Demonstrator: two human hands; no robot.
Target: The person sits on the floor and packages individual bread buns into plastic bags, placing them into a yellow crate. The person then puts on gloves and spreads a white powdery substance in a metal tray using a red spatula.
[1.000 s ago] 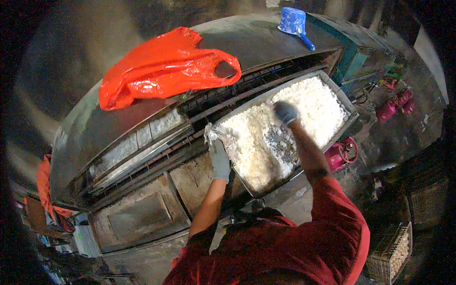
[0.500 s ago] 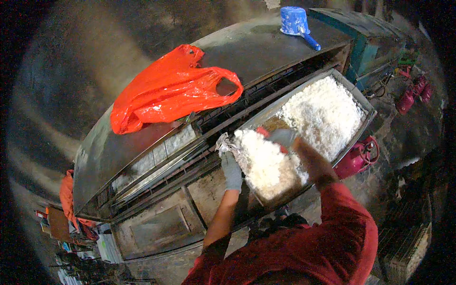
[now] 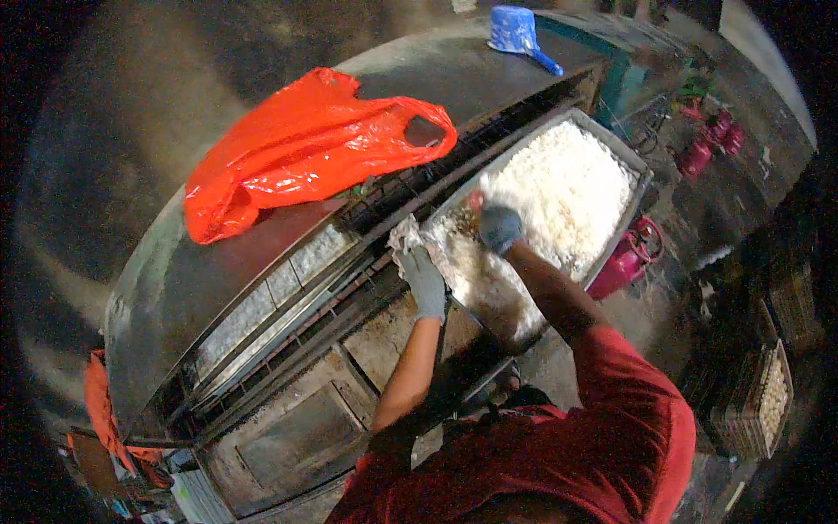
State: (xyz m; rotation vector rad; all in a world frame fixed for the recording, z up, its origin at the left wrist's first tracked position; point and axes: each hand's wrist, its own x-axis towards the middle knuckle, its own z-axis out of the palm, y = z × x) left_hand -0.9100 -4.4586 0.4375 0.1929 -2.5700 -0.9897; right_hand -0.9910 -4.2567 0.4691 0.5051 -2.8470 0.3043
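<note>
We see a long metal tray (image 3: 621, 150) set slantwise in the middle of the scene, holding a white, crumbly mass (image 3: 567, 183) that lies thick toward the far right and patchier toward the near left. Over its middle is the right grip (image 3: 500, 229), a dark-gloved hand with a rounded, curled outline; something reddish (image 3: 476, 199) shows just beside it, but blur keeps us from telling whether the hand holds it or how far it is closed. At the tray's left end, the left grip (image 3: 425, 284), grey-gloved, is closed on a crumpled pale cloth (image 3: 407, 237). Beyond the tray we find a dark table (image 3: 419, 74) with a long slot along its near side, a glossy red plastic bag (image 3: 305, 148) lying on the left and a blue dipper (image 3: 512, 29) on the far right. A pink gas cylinder (image 3: 621, 262) is just right of the tray.
</note>
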